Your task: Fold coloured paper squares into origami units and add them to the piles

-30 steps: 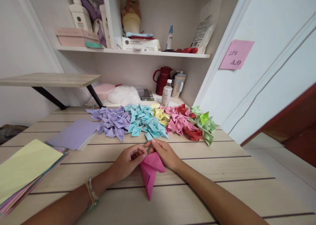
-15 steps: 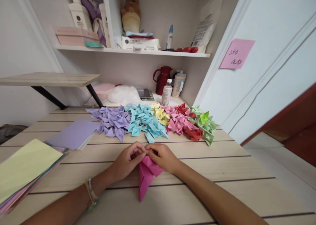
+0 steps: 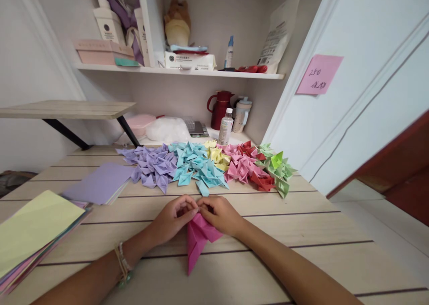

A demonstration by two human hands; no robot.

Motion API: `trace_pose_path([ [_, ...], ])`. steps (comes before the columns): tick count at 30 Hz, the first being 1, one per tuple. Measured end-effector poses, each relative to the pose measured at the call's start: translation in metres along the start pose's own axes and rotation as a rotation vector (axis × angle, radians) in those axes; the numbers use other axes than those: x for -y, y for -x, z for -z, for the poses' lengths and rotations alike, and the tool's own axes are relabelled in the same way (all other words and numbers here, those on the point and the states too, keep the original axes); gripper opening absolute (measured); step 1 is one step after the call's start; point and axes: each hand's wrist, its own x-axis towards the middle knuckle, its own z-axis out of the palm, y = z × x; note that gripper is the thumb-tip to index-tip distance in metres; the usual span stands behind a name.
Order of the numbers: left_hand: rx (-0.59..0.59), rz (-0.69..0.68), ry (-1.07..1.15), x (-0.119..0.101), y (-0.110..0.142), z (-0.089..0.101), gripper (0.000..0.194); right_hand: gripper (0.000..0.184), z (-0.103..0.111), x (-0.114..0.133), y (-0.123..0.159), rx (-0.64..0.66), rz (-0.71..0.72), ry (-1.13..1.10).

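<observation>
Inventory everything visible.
table: 1, beige, foreground
folded paper: 1, magenta, held
origami pieces: many, multicoloured, far table
paper stacks: 2, yellow and purple tops, left
riser: 1, beige, back left
container: 1, pink, behind table
plastic bag: 1, whitish, beside container
bottle: 1, clear, behind origami
jug: 1, red, behind bottle
tumbler: 1, cream, beside jug
shelf: 1, white, above
plush toy: 1, brown, shelf
wipes pack, pump bottle, pouch: 1 each, white, shelf
box: 1, pink, shelf
spray bottle: 1, blue top, shelf
sticky note: 1, pink, right
bracelets: unclear, pale, wrist
left hand, right hand: 1 each, bare, centre
</observation>
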Motion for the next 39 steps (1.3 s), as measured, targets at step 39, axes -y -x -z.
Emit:
trace_pose_path([
  [39,-0.461,0.175,0.453,-0.005,-0.006,0.01,0.039,0.067,0.0,0.001,0.0,-0.155,-0.164,-0.577],
])
